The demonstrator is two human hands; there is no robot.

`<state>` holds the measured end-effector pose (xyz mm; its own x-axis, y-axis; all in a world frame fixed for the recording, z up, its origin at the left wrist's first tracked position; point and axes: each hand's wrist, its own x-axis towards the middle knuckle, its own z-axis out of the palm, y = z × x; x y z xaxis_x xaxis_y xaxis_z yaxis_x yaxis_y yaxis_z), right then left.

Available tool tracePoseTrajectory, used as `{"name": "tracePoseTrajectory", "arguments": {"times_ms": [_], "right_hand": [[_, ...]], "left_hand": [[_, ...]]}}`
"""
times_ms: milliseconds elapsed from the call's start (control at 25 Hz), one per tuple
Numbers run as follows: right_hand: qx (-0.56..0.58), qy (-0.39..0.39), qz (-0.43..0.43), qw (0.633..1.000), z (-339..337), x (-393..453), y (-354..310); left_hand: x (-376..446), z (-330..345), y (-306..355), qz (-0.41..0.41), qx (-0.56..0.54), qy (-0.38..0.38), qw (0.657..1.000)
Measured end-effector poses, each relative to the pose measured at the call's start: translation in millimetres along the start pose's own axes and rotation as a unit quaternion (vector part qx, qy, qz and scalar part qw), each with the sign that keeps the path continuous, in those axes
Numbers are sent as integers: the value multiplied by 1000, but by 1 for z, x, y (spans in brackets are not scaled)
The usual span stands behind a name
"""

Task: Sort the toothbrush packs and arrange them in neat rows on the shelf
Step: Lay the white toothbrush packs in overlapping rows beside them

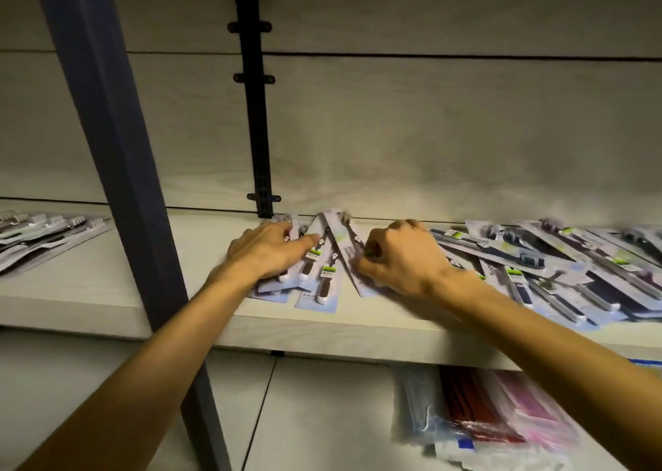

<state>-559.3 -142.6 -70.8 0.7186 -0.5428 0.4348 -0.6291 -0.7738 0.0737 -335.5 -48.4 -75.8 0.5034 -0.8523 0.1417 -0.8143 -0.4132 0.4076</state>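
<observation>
I see both hands out over the pale shelf (107,291), working on a small fan of toothbrush packs (315,273) near the back wall, just below the black bracket (256,112). My left hand (267,252) lies flat on the left packs, fingers straight and spread. My right hand (401,259) is curled, knuckles up, pinching the edge of a tilted pack (345,252) that leans against the others. Right of that hand a loose, overlapping heap of packs (559,266) runs off the frame, some near the shelf's front edge. Left of the dark upright post (118,148), another group of packs (39,238) lies apart. Bare shelf shows between the post and my left hand, and along the front edge. Blurred bags (483,417) lie below.
</observation>
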Motion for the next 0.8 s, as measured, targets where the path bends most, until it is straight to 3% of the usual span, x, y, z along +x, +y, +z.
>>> {"name": "tracePoseTrajectory", "arguments": {"times_ms": [120,280,360,480,800], "right_hand": [[-25,-7,-7,1000,-5,-9,31],[34,16,47,998,-8,4,62],[85,-4,79,993,-5,19,77],[93,-100,49,989,8,35,84],[78,-132,-11,988,31,52,106]], "left_hand": [[13,2,14,20,-67,18,997],[41,10,37,68,-47,85,993],[58,12,53,121,-70,29,990],[76,17,69,208,-55,-59,975],[101,33,71,272,29,-73,959]]}}
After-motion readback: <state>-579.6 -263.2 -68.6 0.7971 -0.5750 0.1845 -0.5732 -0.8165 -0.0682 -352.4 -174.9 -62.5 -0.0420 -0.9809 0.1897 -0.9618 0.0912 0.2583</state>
